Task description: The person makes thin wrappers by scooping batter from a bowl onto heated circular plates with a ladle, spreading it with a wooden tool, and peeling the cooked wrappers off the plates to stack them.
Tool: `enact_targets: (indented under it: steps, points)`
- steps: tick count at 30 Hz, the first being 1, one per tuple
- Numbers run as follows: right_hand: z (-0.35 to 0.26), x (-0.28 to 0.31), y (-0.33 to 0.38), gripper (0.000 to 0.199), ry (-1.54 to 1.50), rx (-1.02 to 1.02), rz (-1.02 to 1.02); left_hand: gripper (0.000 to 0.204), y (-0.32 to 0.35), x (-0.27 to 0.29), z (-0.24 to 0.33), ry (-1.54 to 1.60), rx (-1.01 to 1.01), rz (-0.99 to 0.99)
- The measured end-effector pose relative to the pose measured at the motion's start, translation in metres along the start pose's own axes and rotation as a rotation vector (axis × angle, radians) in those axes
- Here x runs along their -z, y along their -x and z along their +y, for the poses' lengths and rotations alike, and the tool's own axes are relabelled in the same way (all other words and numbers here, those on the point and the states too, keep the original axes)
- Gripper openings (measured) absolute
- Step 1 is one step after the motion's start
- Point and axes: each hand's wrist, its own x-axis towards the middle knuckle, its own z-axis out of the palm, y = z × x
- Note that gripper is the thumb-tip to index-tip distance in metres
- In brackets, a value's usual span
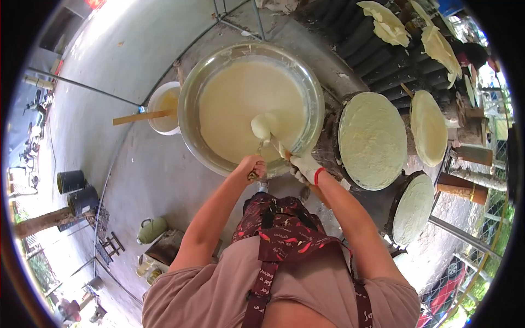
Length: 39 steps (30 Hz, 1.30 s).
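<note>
Ladle (pixel 261 129): rounded head coated in cream-white batter (pixel 232 93), metal handle pointing back at the person; it is at the near half of the basin (pixel 189 121).
Left hand (pixel 252 166): bare, fingers closed around the ladle's handle.
Right hand (pixel 305 167): white glove, red wristband, fingers wrapped around a wooden-handled tool (pixel 287 155) beside the ladle.
Floor (pixel 164 186): grey, fairly smooth.
Right side: thin pale sheets (pixel 384 24) on dark ridged roofing (pixel 350 44).
Basin: wide, silvery, batter filling much of it.
Bucket (pixel 164 129): white, wooden stick (pixel 136 117) across its rim.
Round pans (pixel 373 141): two, each covered with a pale layer.
</note>
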Motion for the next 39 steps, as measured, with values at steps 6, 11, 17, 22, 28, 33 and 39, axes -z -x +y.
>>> enact_targets:
  steps: [6, 11, 17, 22, 28, 33, 39]
  points:
    - [-0.122, -0.005, 0.113, 0.021, -0.506, 0.536, -0.119, 0.018, 0.134, -0.101, 0.094, -0.070, -0.532, -0.348]
    - [-0.166, 0.020, 0.230, 0.021, -0.585, 0.927, -0.112, 0.002, 0.243, -0.186, 0.125, -0.293, -0.781, -0.516]
    - [-0.089, 0.024, 0.281, 0.027, -0.628, 1.048, 0.057, 0.008, 0.268, -0.206, 0.088, -0.690, -0.862, -0.188]
    - [0.050, 0.023, 0.284, 0.035, -0.808, 0.812, 0.360, 0.012, 0.225, -0.199, -0.005, -1.004, -0.563, -0.120]
    - [0.314, -0.020, 0.321, 0.039, -0.409, 0.711, 1.173, 0.012, 0.204, -0.258, -0.199, -0.849, 0.333, -0.590]
    - [0.579, -0.165, 0.407, 0.041, -0.250, 0.288, 1.418, 0.018, 0.190, -0.289, -0.390, -0.769, 0.830, -0.651]
    - [0.660, -0.336, 0.477, 0.038, -0.913, 0.049, 1.358, 0.007, 0.216, -0.285, -0.594, -1.269, 1.133, -0.711]
